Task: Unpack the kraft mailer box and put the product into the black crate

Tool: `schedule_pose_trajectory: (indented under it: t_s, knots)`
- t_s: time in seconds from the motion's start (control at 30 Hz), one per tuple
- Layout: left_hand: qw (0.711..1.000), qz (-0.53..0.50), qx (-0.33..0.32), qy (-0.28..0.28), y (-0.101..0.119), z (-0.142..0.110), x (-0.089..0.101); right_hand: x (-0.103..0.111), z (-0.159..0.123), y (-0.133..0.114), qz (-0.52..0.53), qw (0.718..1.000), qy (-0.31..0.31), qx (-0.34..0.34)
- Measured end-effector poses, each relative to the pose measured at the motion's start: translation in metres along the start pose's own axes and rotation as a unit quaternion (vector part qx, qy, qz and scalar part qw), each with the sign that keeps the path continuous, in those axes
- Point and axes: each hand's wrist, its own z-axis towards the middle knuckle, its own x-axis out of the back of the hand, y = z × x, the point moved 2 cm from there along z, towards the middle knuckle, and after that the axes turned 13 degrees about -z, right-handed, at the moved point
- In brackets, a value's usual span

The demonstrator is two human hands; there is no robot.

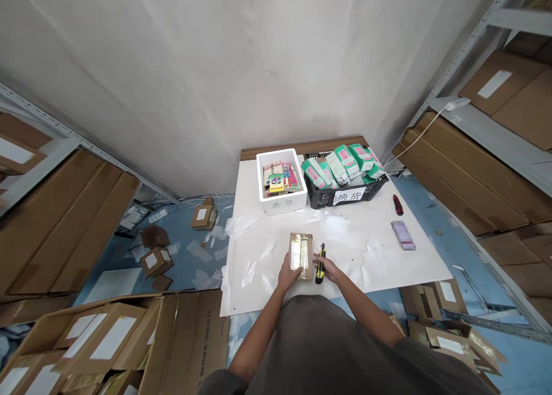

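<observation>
On the white tabletop in front of me lies a small cardboard box, sealed with shiny tape and bearing pale labels. My left hand grips its left side and near corner, thumb on top. Just right of the box, my right hand holds a yellow and black box cutter, pointing away from me. Whether its blade is out is too small to tell. Scraps of white paper or film lie around the box.
At the back stand a white foam box of small colourful packets and a black plastic crate of green-and-white cartons. A red and black cutter and a blurred purple item lie right. Shelves and a large open carton flank the table.
</observation>
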Motion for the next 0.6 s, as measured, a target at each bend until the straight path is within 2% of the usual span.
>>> schedule_pose_trajectory:
  t_s: [0.07, 0.13, 0.2, 0.27, 0.33, 0.4, 0.5, 0.6]
  knots:
    - [0.998, -0.069, -0.009, 0.001, -0.002, 0.001, -0.006, -0.003, -0.01, 0.0, 0.025, 0.999, -0.032, 0.012]
    - [0.987, -0.162, 0.005, 0.0, -0.005, 0.003, -0.008, -0.001, -0.015, -0.009, 0.019, 0.998, -0.027, 0.047]
    - [0.965, -0.259, 0.037, -0.01, -0.01, 0.005, -0.004, 0.002, -0.019, -0.023, 0.016, 0.995, -0.041, 0.09]
    - [0.947, -0.307, 0.095, 0.004, -0.018, 0.008, 0.005, 0.003, -0.021, -0.032, 0.023, 0.991, -0.069, 0.111]
    - [0.944, -0.286, 0.158, 0.044, -0.028, 0.01, 0.014, 0.002, -0.02, -0.034, 0.025, 0.992, -0.076, 0.094]
    - [0.95, -0.236, 0.191, 0.065, -0.038, 0.01, 0.02, 0.0, -0.017, -0.03, 0.015, 0.996, -0.067, 0.06]
    - [0.964, -0.19, 0.174, 0.065, -0.046, 0.008, 0.023, 0.002, -0.011, -0.02, 0.04, 0.998, -0.049, 0.03]
    - [0.976, -0.175, 0.119, 0.059, -0.047, 0.004, 0.017, 0.007, -0.006, -0.011, 0.076, 0.997, 0.007, 0.022]
